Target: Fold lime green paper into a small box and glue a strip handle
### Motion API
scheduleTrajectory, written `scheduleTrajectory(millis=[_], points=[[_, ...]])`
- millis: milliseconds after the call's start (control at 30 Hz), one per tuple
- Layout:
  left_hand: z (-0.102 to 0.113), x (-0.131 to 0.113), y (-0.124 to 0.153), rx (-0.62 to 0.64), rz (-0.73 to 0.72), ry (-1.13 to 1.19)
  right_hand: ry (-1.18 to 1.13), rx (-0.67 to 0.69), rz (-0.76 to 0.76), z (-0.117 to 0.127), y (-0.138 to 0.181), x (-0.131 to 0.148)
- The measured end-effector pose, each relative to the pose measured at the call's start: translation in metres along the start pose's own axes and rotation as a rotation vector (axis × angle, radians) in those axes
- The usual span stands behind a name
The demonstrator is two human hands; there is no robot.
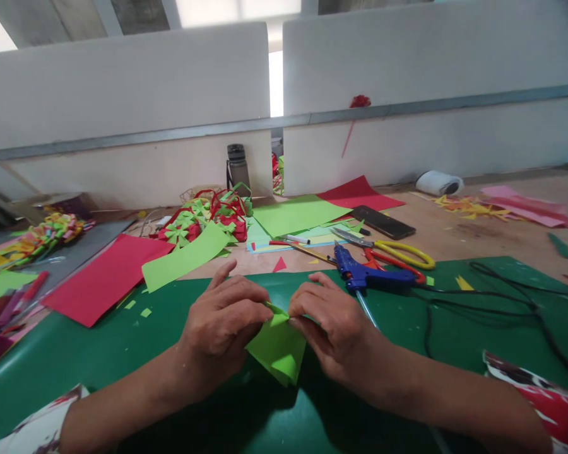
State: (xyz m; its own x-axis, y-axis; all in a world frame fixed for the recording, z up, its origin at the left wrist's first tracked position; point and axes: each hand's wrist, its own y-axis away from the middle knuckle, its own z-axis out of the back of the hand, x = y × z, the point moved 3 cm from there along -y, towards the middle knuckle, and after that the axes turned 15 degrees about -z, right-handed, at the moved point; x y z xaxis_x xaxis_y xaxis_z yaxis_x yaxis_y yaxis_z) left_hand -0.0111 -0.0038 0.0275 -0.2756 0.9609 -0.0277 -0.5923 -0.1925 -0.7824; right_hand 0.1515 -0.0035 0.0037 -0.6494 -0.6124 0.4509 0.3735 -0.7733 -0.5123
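A folded green paper [277,348] is held over the green mat [137,366], its top edge pinched in the closed fingers of the left hand [227,321] and of the right hand [334,325]. Near the right hand, a blue glue gun [370,275] (with its glue stick [367,309] protruding) is laid beside scissors [397,245].

"Where's the light from?"
"A bright window [213,11], past the left hand [222,318] and right hand [334,321]."
"Any shadows?"
"Dark ones under both, on the shiny green mat [123,353]. Far sides look blurry."
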Motion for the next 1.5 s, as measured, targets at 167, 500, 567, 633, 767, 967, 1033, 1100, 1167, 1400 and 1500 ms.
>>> scheduleTrajectory(millis=[167,500,567,633,767,967,1033,1100,1167,1400,1500], points=[[0.001,0.0,0.001,-0.02,-0.002,0.015,-0.037,-0.026,0.002,0.003,0.001,0.001],[-0.001,-0.006,-0.002,0.017,-0.063,-0.087,-0.006,-0.163,0.114,0.006,0.001,0.009],[-0.002,-0.006,-0.001,0.015,-0.067,-0.095,0.036,-0.176,0.134,0.006,0.001,0.01],[-0.003,-0.007,0.001,0.01,-0.069,-0.099,0.072,-0.183,0.165,0.007,0.002,0.012],[-0.003,-0.009,0.002,0.021,-0.07,-0.097,0.128,-0.159,0.197,0.007,0.003,0.011],[0.0,-0.006,0.001,0.005,-0.063,-0.111,0.124,-0.135,0.12,0.007,-0.003,0.002],[0.0,-0.006,0.001,0.002,-0.065,-0.108,0.029,-0.094,0.068,0.008,-0.006,-0.001],[0.0,-0.005,0.001,-0.008,-0.068,-0.102,-0.07,-0.045,0.045,0.009,-0.008,-0.002],[-0.001,-0.006,0.001,-0.02,-0.069,-0.088,-0.12,-0.009,0.043,0.007,-0.008,-0.003],[-0.001,-0.008,0.0,-0.022,-0.059,-0.048,-0.117,-0.057,0.075,-0.002,-0.004,-0.005],[0.0,-0.008,-0.001,-0.024,-0.048,-0.032,-0.103,-0.053,0.065,-0.001,-0.003,-0.004]])
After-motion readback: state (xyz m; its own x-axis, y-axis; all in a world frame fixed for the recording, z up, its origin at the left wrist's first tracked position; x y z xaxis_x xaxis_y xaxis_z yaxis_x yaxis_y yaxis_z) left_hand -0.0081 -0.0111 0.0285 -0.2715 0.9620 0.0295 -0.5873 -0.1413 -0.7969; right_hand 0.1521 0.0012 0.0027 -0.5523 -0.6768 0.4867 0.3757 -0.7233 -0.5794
